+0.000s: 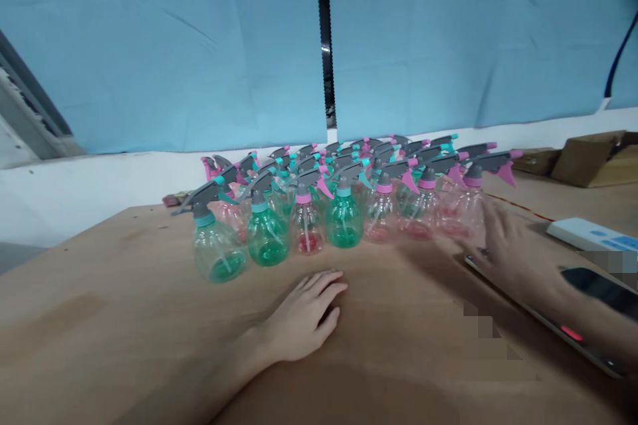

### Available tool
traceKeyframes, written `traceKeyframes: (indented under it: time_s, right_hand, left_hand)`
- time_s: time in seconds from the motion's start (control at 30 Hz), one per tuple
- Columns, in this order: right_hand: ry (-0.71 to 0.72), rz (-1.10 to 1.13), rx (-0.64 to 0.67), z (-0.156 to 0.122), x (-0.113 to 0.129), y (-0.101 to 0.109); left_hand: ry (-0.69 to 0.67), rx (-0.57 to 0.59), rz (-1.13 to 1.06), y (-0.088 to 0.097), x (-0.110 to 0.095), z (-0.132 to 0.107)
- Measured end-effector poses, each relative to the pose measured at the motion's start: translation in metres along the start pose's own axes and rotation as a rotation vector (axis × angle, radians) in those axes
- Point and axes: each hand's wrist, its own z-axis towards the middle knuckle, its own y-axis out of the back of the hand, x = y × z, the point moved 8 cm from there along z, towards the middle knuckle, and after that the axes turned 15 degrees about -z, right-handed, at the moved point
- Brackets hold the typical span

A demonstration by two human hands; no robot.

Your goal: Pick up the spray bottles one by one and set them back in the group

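Note:
Several small clear spray bottles stand in rows on the brown table (124, 319), tinted green (343, 219) or pink (306, 229), with grey triggers. My left hand (304, 315) rests palm down on the table just in front of the bottles, fingers loosely curled and apart, holding nothing. My right hand (503, 246) is blurred by motion, reaching toward the rightmost pink bottle (466, 209) with fingers stretched out; nothing shows in it.
A flat tablet or phone (573, 332) lies under my right forearm. A white device (593, 236) sits at the right, cardboard boxes (593, 156) behind it. A blue sheet (199, 46) hangs behind the table.

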Motion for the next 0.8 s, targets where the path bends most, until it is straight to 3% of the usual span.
traceKeyframes:
  time_s: [0.07, 0.1, 0.13, 0.2, 0.3, 0.47, 0.8]
  right_hand:
    - [0.255, 0.066, 0.074, -0.036, 0.048, -0.005]
    - [0.407, 0.098, 0.177, -0.054, 0.075, -0.014]
    - [0.48, 0.135, 0.233, -0.067, 0.095, -0.018]
    - [0.573, 0.202, 0.311, -0.08, 0.129, -0.026]
    - [0.641, 0.258, 0.334, -0.074, 0.16, -0.031]
    - [0.696, 0.269, 0.297, -0.054, 0.171, -0.032]
    - [0.72, 0.258, 0.324, -0.057, 0.167, -0.031]
  left_hand:
    - [0.006, 0.028, 0.016, -0.004, 0.001, 0.003]
    - [0.007, 0.041, 0.027, -0.006, 0.002, 0.004]
    - [0.007, 0.053, 0.038, -0.008, 0.003, 0.005]
    - [0.008, 0.075, 0.06, -0.011, 0.004, 0.007]
    - [0.016, 0.1, 0.08, -0.014, 0.004, 0.008]
    - [0.033, 0.135, 0.113, -0.015, 0.004, 0.008]
    - [0.023, 0.159, 0.106, -0.017, 0.006, 0.01]
